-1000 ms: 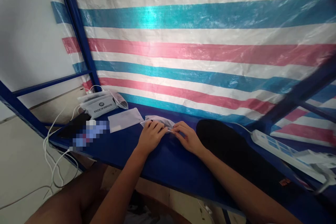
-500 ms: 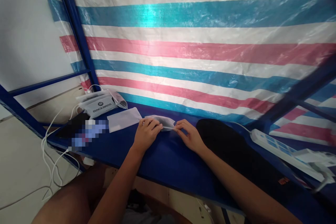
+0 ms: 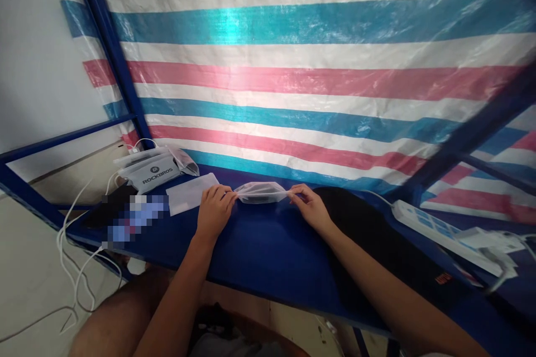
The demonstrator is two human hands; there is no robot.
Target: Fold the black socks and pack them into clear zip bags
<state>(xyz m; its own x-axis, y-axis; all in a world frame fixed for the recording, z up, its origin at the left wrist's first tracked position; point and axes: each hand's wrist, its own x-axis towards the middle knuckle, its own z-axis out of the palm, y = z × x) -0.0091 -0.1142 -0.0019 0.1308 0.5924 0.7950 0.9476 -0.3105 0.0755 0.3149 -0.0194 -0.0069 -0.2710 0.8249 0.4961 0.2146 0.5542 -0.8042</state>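
While the left hand [image 3: 214, 209] and right hand [image 3: 311, 207] each pinch one end of the translucent pouch [image 3: 262, 192] just below frame centre, the step in hand looks like stretching its edge taut, and the next move likely calls for even finger tension.

Included bag [image 3: 262, 192] near frame centre between left hand [image 3: 215, 209] and right hand [image 3: 310, 207], pouch [image 3: 153, 175] at left, power strip [image 3: 446, 238] lower right.

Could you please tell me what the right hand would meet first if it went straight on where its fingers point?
Most likely the bag, whose right end the right hand pinches; the exact depth is hard to judge.
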